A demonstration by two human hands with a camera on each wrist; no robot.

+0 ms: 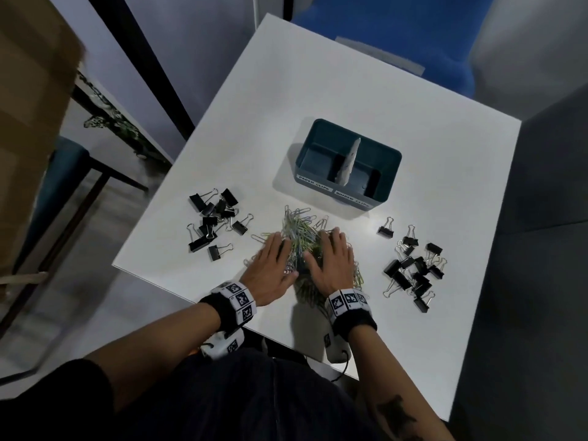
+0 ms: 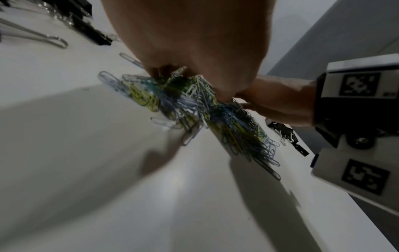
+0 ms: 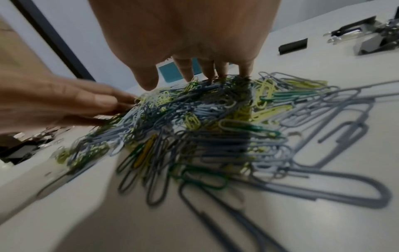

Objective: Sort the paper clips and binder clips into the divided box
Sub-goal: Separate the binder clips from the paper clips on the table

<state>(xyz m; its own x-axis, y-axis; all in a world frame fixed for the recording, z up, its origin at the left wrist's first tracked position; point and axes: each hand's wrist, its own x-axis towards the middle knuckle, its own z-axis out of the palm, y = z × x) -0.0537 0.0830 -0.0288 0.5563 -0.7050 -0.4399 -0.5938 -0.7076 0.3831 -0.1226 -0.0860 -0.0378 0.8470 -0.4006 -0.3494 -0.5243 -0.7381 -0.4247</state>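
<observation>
A heap of coloured paper clips (image 1: pixel 300 229) lies mid-table, in front of the teal divided box (image 1: pixel 386 183). The box has a pale divider (image 1: pixel 348 160) and two labelled compartments, both bare as far as I can see. My left hand (image 1: pixel 270 259) and right hand (image 1: pixel 334 253) lie palm-down on the heap's left and right sides, fingers straight. The right wrist view shows my right hand's fingertips (image 3: pixel 207 73) touching the paper clips (image 3: pixel 205 119) and my left hand (image 3: pixel 64 102) pressing in from the side. Black binder clips lie in a left group (image 1: pixel 214 218) and a right group (image 1: pixel 413 268).
The white table's near edge (image 1: pixel 222 316) runs just behind my wrists. A blue chair (image 1: pixel 413 36) stands beyond the far edge. A cardboard box (image 1: pixel 28 122) rises at the left. A few stray paper clips (image 1: pixel 259 238) lie just left of the heap.
</observation>
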